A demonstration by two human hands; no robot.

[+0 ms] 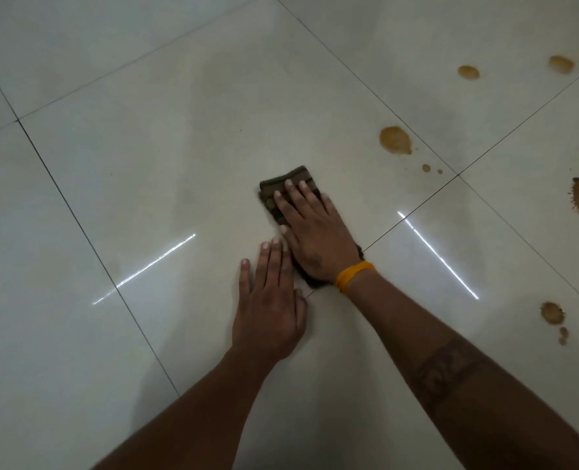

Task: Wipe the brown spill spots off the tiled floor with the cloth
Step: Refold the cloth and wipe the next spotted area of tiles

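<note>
Evidently for pressure, flat right hand (310,232) pins cloth (286,184) to floor (111,198); open left hand (269,300) braces beside it; spots (395,140) lie rightward.

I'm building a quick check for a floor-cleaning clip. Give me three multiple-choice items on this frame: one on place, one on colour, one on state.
1. Where do the brown spots lie relative to the cloth?
A. To its right
B. To its left
C. Under the left hand

2. What colour is the band on the right wrist?
A. Blue
B. Orange-yellow
C. White

3. How does the right hand meet the cloth?
A. It pinches it up off the floor
B. It hovers clear of it
C. It presses on it with flat fingers

Answers:
1 A: the brown spots all sit right of the cloth.
2 B: the band is orange-yellow.
3 C: the right hand lies flat on the cloth, while the left hand rests on the tiled floor.
</note>
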